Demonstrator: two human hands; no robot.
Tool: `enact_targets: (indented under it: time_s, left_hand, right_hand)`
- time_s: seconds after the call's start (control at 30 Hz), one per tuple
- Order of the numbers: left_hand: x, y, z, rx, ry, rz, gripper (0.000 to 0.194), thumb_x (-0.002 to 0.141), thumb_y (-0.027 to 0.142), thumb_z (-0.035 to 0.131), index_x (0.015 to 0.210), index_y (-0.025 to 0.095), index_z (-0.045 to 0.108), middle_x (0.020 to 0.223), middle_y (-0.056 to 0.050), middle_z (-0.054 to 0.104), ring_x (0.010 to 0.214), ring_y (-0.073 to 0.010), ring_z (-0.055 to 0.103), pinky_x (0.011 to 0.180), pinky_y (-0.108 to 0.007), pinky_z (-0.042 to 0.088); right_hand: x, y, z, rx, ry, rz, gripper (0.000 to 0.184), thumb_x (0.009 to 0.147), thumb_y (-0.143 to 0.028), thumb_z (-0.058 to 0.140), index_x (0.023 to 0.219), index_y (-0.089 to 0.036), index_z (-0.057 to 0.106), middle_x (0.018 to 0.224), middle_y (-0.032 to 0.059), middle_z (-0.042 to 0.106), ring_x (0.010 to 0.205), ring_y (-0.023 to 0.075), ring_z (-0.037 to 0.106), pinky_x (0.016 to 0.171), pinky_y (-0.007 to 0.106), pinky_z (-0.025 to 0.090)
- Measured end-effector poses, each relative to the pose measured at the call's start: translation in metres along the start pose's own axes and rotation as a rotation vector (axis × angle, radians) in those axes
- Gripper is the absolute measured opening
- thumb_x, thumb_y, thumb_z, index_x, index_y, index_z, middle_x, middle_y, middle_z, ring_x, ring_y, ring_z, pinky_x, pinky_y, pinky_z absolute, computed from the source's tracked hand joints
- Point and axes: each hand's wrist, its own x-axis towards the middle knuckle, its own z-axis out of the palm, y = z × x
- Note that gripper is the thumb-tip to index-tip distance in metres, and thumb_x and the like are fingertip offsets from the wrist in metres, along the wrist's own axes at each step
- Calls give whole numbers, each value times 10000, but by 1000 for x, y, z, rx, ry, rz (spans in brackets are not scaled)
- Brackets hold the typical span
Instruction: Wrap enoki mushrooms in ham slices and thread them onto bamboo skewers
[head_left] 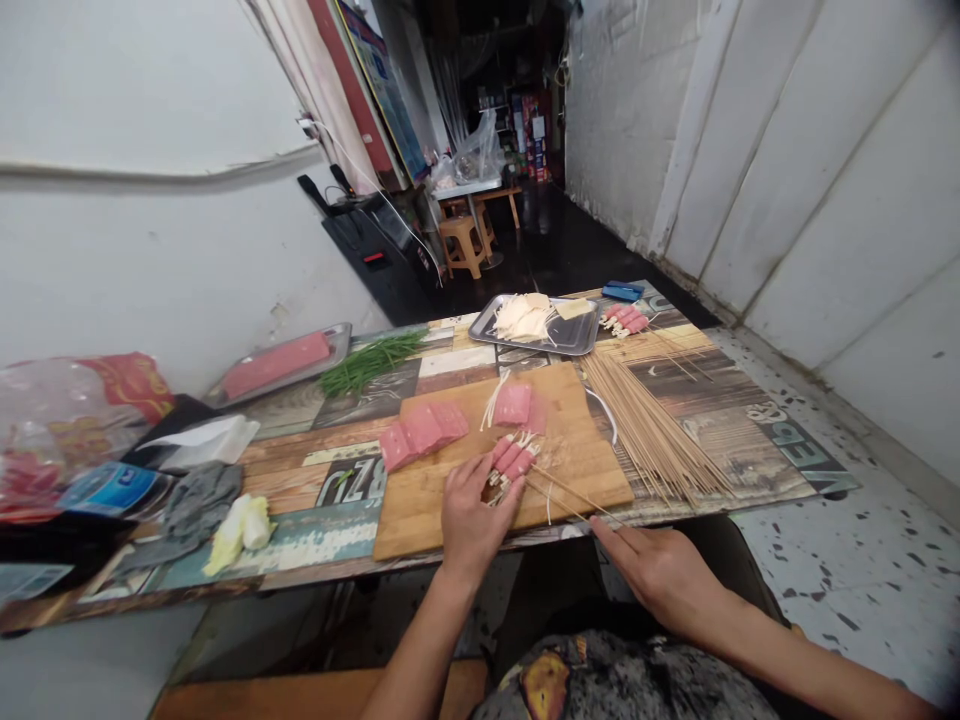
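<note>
Nearest the camera is the person's dark grey patterned clothing [622, 680] with a yellowish patch. Beyond it, the left hand [480, 510] has its grip closed around a row of small pink rolls [514, 458] with white strands poking out, at the near side of the rectangular brown wooden cutting board [427, 510], right of its middle. The right hand [660, 570] has a grip pinching the near ends of the thin tan wooden skewers [566, 490] that run to the rolls.

The step in hand looks like threading rolls onto skewers. To do it well, the left fingers should press just enough to stop the rolls unwinding, while the right pushes straight and level, the points clear of the fingertips.

Counted: about three rolls in the left grip, on what appear to be two skewers; one board; two grey metal trays, one far right of centre [581, 345], one far left [341, 345]; one pile of long green stalks [373, 365]; one skewered pink set [626, 320] at the far right of the patterned tabletop [315, 545]. The loose tan skewer bundle [652, 430] at the right is too dense to count, and the overlapping pink slices [424, 432] at the board's left cannot be counted surely.
</note>
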Motion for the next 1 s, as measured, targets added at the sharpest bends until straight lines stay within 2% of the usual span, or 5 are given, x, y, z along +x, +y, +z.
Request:
enact_targets:
  time_s: [0.1, 0.3, 0.53, 1.0]
  left_hand:
    - [-1, -1, 1, 15, 32, -11, 376, 777, 318, 691, 1135, 224, 629, 1022, -83, 690, 895, -218, 637, 825, -382, 522]
    - [-1, -1, -1, -33, -18, -45, 329, 792, 326, 680, 1094, 206, 626, 1013, -76, 693, 914, -222, 639, 844, -392, 522]
    - [1, 0, -2, -49, -14, -20, 339, 796, 278, 679, 1123, 214, 620, 1031, -53, 696, 914, -197, 642, 843, -354, 518]
    - [4, 1, -4, -57, -40, -9, 332, 808, 255, 662, 1134, 210, 622, 1074, -60, 690, 917, -191, 639, 860, -351, 511]
  right_hand:
    - [1, 1, 1, 18, 40, 9, 374, 805, -41, 433, 1132, -59, 613, 770, 96, 650, 624, 153, 588, 533, 252, 460]
    - [2, 3, 10, 38, 97, 35, 297, 883, -83, 402, 1094, -70, 611, 794, 94, 626, 678, 152, 573, 568, 244, 473]
    - [8, 1, 14, -12, 179, -12, 328, 855, -27, 361, 1089, -42, 590, 753, 91, 614, 639, 156, 562, 527, 250, 469]
    - [21, -3, 12, 46, 63, -20, 407, 775, -4, 367, 1133, -7, 563, 805, 125, 615, 680, 183, 563, 527, 263, 497]
